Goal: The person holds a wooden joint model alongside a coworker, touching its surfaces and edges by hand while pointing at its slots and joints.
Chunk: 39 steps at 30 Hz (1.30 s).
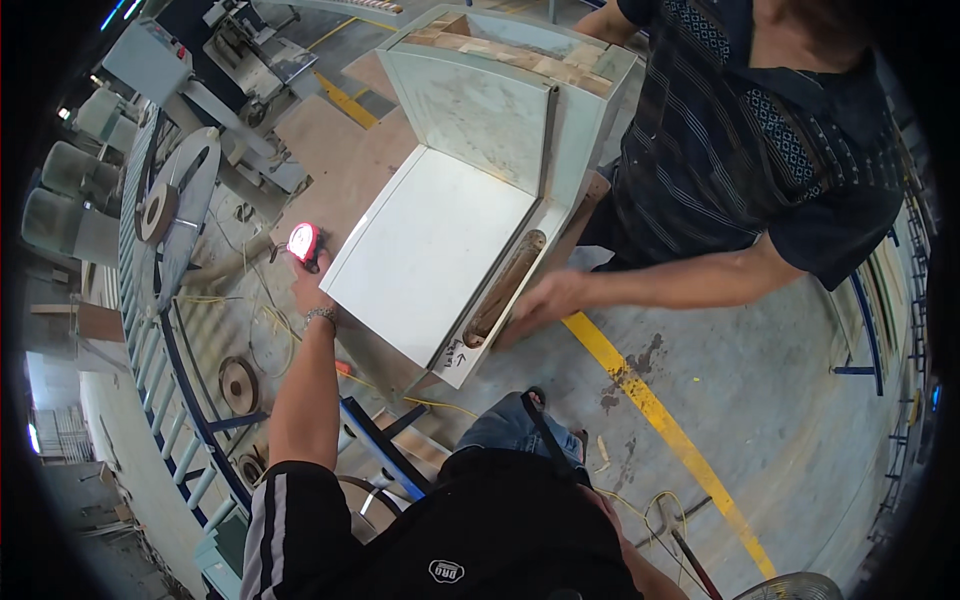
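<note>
My left hand (311, 290) reaches forward and grips a red tape measure (304, 242) at the left edge of a white panel (425, 250). The panel is part of a pale box-shaped cabinet piece (500, 90) lying on the floor. A long brown slot (505, 288) runs along the panel's right side. A co-worker in a dark patterned shirt (740, 130) leans in from the upper right and rests a hand (545, 298) on the panel's right edge next to the slot. My right hand is out of sight; only part of that arm (640, 570) shows at the bottom.
A yellow line (650, 405) crosses the concrete floor. A blue metal rack (190, 400) with round discs (238, 385) stands at the left, and machines (240, 50) at the upper left. A fan guard (800, 588) sits at the bottom right. Loose cord (650, 505) lies on the floor.
</note>
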### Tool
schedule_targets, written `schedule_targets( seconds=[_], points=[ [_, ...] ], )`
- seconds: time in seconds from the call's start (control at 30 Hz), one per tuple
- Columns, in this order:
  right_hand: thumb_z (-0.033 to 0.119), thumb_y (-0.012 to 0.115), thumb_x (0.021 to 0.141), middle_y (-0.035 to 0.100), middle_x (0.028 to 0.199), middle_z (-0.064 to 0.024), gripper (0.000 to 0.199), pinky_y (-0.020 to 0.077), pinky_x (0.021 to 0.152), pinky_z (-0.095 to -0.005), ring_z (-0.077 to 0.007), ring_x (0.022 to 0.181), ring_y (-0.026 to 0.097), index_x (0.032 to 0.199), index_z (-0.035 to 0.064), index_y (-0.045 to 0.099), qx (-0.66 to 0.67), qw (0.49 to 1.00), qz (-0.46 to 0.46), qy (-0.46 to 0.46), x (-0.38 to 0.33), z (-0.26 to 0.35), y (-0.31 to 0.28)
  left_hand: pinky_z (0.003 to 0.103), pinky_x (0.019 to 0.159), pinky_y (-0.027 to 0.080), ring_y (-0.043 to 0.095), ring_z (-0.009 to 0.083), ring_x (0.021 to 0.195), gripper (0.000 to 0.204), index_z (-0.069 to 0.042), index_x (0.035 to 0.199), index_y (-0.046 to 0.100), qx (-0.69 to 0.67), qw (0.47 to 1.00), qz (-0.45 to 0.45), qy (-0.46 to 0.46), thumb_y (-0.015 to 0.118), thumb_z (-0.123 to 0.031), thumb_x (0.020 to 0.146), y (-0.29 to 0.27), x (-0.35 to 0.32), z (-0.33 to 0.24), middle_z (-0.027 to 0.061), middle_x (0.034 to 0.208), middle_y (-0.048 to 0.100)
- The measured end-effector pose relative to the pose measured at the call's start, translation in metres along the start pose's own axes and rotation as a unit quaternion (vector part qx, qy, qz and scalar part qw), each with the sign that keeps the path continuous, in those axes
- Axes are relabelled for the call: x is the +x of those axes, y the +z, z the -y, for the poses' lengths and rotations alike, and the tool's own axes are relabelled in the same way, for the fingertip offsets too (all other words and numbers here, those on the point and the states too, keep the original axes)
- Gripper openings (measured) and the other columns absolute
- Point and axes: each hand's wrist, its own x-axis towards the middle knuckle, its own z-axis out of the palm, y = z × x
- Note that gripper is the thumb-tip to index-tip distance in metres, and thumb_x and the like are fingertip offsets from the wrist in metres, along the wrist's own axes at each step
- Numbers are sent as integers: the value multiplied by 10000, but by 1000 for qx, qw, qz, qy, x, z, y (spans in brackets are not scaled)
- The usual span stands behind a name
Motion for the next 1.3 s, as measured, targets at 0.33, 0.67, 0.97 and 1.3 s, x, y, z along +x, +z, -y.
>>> schedule_targets(
  seconds=[0.33, 0.67, 0.97, 1.3],
  points=[
    [184, 638, 946, 556, 1527, -179, 567, 478, 1149, -435, -382, 1363, 570, 1497, 62, 585, -76, 995, 6, -62, 18, 35, -18, 560, 1054, 503, 653, 506, 1215, 946, -305, 1675, 306, -2, 1000, 7, 6, 559, -762, 887, 0, 5, 11, 331, 1331, 616],
    [196, 646, 943, 568, 1509, -179, 571, 477, 1144, -438, -384, 1357, 572, 1494, 64, 581, 155, 987, 12, 41, 17, -9, 0, 571, 1023, 528, 655, 513, 1214, 904, -303, 1695, 257, 25, 999, 5, 22, 646, -608, 938, 12, 19, 27, 328, 1348, 615],
    [230, 642, 974, 563, 1517, -175, 597, 466, 1154, -435, -400, 1365, 558, 1536, 66, 527, -42, 998, -5, -49, 13, 33, -21, 585, 1000, 534, 669, 522, 1190, 892, -304, 1681, 286, -18, 999, 9, 49, 649, -613, 927, 11, 9, 23, 341, 1269, 671],
    [245, 647, 983, 555, 1531, -157, 639, 418, 1189, -419, -376, 1403, 527, 1567, 55, 472, 46, 999, 22, 5, 6, 9, -17, 585, 996, 537, 667, 519, 1199, 864, -308, 1667, 313, -14, 999, 10, 32, 648, -604, 927, 10, 9, 21, 329, 1283, 670]
  ],
)
